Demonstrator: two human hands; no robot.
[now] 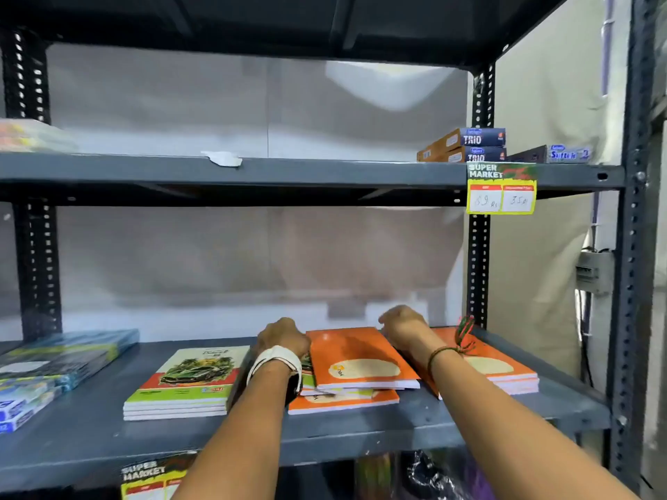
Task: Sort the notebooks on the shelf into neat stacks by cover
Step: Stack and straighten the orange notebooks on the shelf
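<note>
On the grey shelf (108,438) a mixed pile of notebooks (357,359) lies in the middle, orange covers on top and a green cover peeking out on its left. My left hand (283,337) grips the pile's far left corner. My right hand (404,324) holds its far right corner, fingers curled over the back edge. A neat stack of green car-cover notebooks (187,382) sits to the left. A stack of orange notebooks (501,366) lies to the right, partly behind my right forearm.
Blue wrapped packs (54,362) fill the shelf's left end. The upper shelf carries Trio boxes (465,146) and a Softech box (563,155) at the right. A price tag (501,189) hangs from its edge. Black slotted uprights (478,268) frame the bay.
</note>
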